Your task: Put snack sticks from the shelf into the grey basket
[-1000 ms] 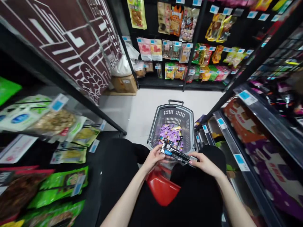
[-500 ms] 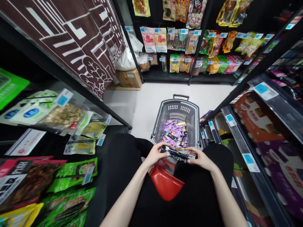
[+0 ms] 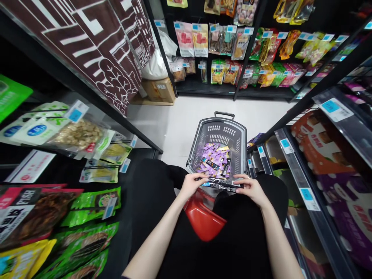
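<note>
Between my two hands lie slim black snack packets (image 3: 222,185), held crosswise over the near rim of a grey shopping basket (image 3: 192,149). My left hand (image 3: 192,185) pinches their left end, thumb and fingers together. At the other end my right hand (image 3: 250,188) grips them with fingers and thumb. How many packets I hold is hard to make out. Inside the basket rests a pile of small purple packets (image 3: 215,152), with a few black packets (image 3: 209,163) on top. A red plastic stool (image 3: 205,217) shows between my legs.
Shelves of snack bags (image 3: 87,209) run close along my left. On the right are shelves with orange and purple boxes (image 3: 312,141). Hanging bags fill a black rack (image 3: 203,90) across the aisle. A cardboard box (image 3: 159,91) stands on the floor beneath a white sack (image 3: 157,66).
The black packets have moved slightly down toward level in my hands, and my right hand has shifted its fingers and moved a little right. The whole view has tilted slightly downward.
</note>
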`<state>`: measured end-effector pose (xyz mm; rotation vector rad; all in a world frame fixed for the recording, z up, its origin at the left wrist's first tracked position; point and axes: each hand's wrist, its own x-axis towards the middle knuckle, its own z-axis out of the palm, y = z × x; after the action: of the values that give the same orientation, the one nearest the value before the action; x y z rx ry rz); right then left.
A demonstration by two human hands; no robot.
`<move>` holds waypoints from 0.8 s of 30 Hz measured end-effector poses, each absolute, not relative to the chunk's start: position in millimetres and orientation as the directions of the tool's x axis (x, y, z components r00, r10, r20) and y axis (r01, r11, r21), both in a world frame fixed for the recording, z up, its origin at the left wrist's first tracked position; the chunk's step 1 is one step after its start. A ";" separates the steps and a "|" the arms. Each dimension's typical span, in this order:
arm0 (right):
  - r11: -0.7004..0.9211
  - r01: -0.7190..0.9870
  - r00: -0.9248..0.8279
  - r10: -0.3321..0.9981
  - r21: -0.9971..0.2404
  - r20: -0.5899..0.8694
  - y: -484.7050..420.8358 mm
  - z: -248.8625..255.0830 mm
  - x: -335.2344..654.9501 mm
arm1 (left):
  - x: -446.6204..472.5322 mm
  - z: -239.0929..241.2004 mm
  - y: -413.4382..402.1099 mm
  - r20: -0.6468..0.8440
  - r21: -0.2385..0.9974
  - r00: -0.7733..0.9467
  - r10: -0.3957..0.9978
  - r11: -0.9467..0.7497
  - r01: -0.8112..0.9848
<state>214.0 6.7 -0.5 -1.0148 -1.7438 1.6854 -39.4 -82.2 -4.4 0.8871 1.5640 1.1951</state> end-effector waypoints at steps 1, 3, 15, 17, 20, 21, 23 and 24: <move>-0.049 0.168 -0.587 0.797 -0.985 -0.140 6.1 -0.8 213.9 | -38.7 -4.6 -82.0 -0.239 0.967 -0.304 0.922 0.254 0.009; -0.050 0.175 -0.564 0.814 -0.983 -0.141 5.0 -1.9 213.0 | -36.9 -4.9 -81.4 -0.226 0.969 -0.323 0.919 0.246 0.022; -0.179 0.025 -0.389 0.904 -0.983 -0.175 3.2 -9.7 202.9 | -31.6 -5.6 -79.6 -0.275 0.961 -0.113 0.955 0.275 -0.014; -0.190 -0.003 -0.441 0.882 -0.982 -0.169 3.0 -8.8 201.9 | -27.9 -3.2 -81.4 -0.318 0.948 0.071 0.946 0.319 -0.009; -0.213 0.021 -0.593 0.784 -0.977 -0.184 0.1 -7.1 197.0 | -15.7 -0.5 -85.3 -0.362 0.927 0.279 0.889 0.375 0.006; -0.206 0.041 -0.632 0.752 -0.978 -0.185 -1.3 -6.5 194.6 | -10.8 -0.5 -86.3 -0.372 0.921 0.313 0.874 0.389 0.009; -0.179 0.075 -0.669 0.720 -0.981 -0.183 -4.0 -5.4 189.9 | -1.7 -1.5 -87.6 -0.389 0.911 0.344 0.854 0.412 0.007; -0.165 0.084 -0.669 0.721 -0.983 -0.178 -5.0 -4.9 188.0 | 1.7 -2.3 -87.7 -0.396 0.906 0.351 0.849 0.423 0.001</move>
<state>188.0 -5.0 -4.9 -0.9174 -1.6565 1.8861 1.7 -87.7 -2.3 0.9868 1.0731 0.6831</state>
